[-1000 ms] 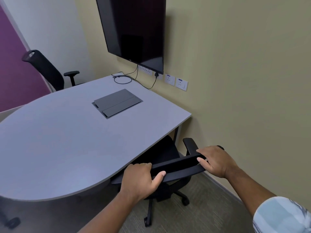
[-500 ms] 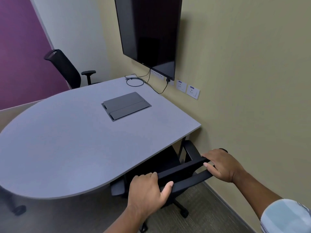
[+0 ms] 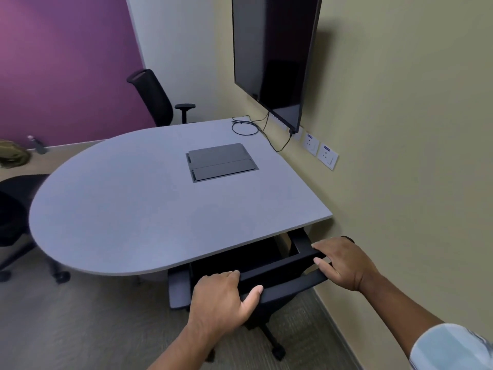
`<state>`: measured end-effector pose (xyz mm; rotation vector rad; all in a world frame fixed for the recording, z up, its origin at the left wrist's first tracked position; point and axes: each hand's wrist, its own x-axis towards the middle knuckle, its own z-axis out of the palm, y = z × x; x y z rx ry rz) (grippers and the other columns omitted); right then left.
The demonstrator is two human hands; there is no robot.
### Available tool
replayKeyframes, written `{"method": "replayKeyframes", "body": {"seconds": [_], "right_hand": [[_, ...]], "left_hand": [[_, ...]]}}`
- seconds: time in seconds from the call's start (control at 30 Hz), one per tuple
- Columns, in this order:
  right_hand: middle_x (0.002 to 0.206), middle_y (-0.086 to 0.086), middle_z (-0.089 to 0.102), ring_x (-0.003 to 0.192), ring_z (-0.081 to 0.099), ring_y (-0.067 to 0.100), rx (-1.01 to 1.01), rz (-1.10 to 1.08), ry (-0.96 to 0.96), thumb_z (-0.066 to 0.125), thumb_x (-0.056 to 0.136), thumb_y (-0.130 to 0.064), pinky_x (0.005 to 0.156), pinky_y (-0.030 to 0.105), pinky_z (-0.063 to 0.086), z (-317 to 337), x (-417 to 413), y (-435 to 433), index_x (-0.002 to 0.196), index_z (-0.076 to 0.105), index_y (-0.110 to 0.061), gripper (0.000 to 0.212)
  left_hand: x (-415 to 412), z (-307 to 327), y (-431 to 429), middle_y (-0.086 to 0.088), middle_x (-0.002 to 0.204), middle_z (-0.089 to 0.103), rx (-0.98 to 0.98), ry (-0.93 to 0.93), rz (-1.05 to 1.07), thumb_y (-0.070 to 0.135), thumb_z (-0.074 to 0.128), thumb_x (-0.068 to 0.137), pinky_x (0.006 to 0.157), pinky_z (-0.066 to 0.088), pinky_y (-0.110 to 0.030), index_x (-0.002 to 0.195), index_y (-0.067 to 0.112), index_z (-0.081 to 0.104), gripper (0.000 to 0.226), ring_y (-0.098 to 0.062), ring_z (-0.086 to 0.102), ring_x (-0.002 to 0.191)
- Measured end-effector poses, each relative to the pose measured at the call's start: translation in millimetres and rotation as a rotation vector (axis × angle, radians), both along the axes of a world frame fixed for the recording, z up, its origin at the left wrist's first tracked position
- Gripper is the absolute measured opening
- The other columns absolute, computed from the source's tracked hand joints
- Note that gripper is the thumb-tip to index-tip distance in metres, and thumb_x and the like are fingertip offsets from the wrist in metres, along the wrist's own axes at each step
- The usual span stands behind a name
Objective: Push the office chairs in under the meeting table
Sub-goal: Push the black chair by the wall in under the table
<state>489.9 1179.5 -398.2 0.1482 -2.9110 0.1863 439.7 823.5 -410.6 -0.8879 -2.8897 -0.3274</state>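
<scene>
While both hands grip the top of a black office chair's backrest, its seat sits tucked under the near edge of the grey table, close to the beige wall. The left hand wraps the rail with thumb underneath; the right hand curls its fingers over the far end. A dark cable hatch lies flush in the tabletop, below a wall-mounted screen. Another chair stands by the purple wall, and a third at left on the carpet.
</scene>
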Motion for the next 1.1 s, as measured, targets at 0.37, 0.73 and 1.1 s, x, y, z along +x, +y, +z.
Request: {"method": "replayKeyframes", "body": {"seconds": [0.37, 0.73, 1.1], "right_hand": [[0.087, -0.002, 0.073, 0.082, 0.066, 0.025, -0.050, 0.103, 0.013, 0.044, 0.099, -0.058, 0.074, 0.043, 0.054, -12, -44, 31, 0.102, 0.075, -0.017, 0.051], [0.062, -0.006, 0.048, 0.059, 0.046, 0.016, -0.071, 0.118, 0.003, 0.045, 0.098, -0.054, 0.058, 0.039, 0.033, -16, -86, 44, 0.071, 0.046, -0.022, 0.043], [0.063, -0.011, 0.042, 0.059, 0.042, 0.010, -0.085, 0.117, -0.021, 0.039, 0.098, -0.057, 0.061, 0.037, 0.034, -10, -83, 47, 0.075, 0.044, -0.027, 0.038]], "left_hand": [[-29, -1, 22, 0.008, 0.070, 0.066, -0.018, 0.032, 0.120, 0.084, 0.027, 0.098, 0.066, 0.055, -0.039, 0.084, 0.027, 0.066, 0.070, -0.013, 0.063, 0.068], [-67, -3, 32, 0.006, 0.062, 0.059, -0.039, 0.032, 0.123, 0.080, 0.028, 0.099, 0.059, 0.046, -0.033, 0.075, 0.022, 0.055, 0.068, -0.013, 0.056, 0.060], [-59, 0, 38, 0.005, 0.062, 0.056, -0.036, 0.036, 0.113, 0.079, 0.030, 0.100, 0.055, 0.035, -0.033, 0.074, 0.023, 0.054, 0.067, -0.013, 0.053, 0.059]]}}
